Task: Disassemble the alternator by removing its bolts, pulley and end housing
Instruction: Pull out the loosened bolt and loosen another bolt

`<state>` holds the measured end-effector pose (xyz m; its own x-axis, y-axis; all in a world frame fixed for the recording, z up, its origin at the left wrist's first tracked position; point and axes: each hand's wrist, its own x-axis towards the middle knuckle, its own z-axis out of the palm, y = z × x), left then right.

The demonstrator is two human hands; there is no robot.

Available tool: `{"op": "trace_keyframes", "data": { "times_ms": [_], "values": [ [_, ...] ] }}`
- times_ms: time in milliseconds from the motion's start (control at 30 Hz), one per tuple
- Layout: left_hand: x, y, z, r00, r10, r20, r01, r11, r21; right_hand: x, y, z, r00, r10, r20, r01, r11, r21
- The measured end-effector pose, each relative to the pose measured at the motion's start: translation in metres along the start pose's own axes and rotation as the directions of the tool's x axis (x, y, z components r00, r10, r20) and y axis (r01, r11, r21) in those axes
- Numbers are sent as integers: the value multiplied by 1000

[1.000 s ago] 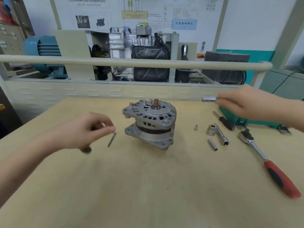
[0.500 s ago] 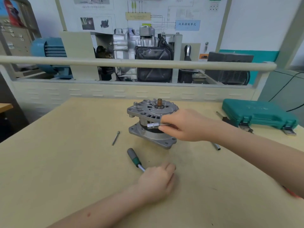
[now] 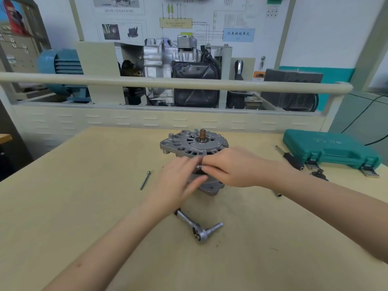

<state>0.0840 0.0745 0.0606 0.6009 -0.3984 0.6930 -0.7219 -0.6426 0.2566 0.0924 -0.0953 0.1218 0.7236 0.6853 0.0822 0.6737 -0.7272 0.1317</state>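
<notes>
The grey alternator (image 3: 189, 143) stands on the wooden table (image 3: 84, 206) with its copper-coloured shaft (image 3: 202, 134) pointing up. My right hand (image 3: 233, 166) is in front of the housing's side and pinches a small metal socket (image 3: 199, 165) in its fingertips. My left hand (image 3: 178, 181) reaches up from below, its straight fingers touching the end of that socket and its thumb held apart lower down. Both hands hide the alternator's middle. A small ratchet (image 3: 199, 228) lies on the table near me, held by neither hand. One long loose bolt (image 3: 144, 180) lies left of the alternator.
A teal tool case (image 3: 329, 148) sits shut at the right rear of the table. A black-handled tool (image 3: 291, 158) lies beside it, and a small socket (image 3: 278, 194) shows past my right forearm. A cream rail (image 3: 168, 82) and a machine display stand behind the table.
My left hand has let go of the small ratchet, which now lies on the table, and has risen to meet my right hand at the socket. The right hand has hardly moved.
</notes>
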Motion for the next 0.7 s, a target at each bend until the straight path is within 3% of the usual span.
{"op": "trace_keyframes", "data": {
  "times_ms": [133,200,267,367,433,500,533,600,700],
  "values": [
    [10,-2,-19,954,290,80,-301,926,228,-3,-4,-5,999,-35,41,38,996,-78],
    [16,1,-29,942,307,136,-334,903,272,-5,-5,-8,998,-57,32,59,993,-99],
    [22,6,-38,950,158,269,-213,958,190,-7,-6,-13,997,-74,3,74,987,-141],
    [25,8,-38,907,-52,417,116,985,-130,-14,-3,-17,982,-159,-99,135,968,-213],
    [27,9,-41,858,-97,504,310,881,-358,-17,-2,-17,962,-212,-171,168,956,-241],
    [30,7,-43,819,-92,567,430,752,-500,-14,-5,-15,975,-144,-167,108,972,-208],
    [31,7,-43,824,-94,559,456,696,-554,-13,-5,-13,980,-96,-172,70,986,-148],
    [30,6,-44,875,-157,458,461,558,-690,-12,-6,-14,970,42,-240,-6,989,149],
    [26,5,-34,932,-263,248,349,473,-809,-11,-11,-12,879,312,-362,-10,769,639]
  ]
}}
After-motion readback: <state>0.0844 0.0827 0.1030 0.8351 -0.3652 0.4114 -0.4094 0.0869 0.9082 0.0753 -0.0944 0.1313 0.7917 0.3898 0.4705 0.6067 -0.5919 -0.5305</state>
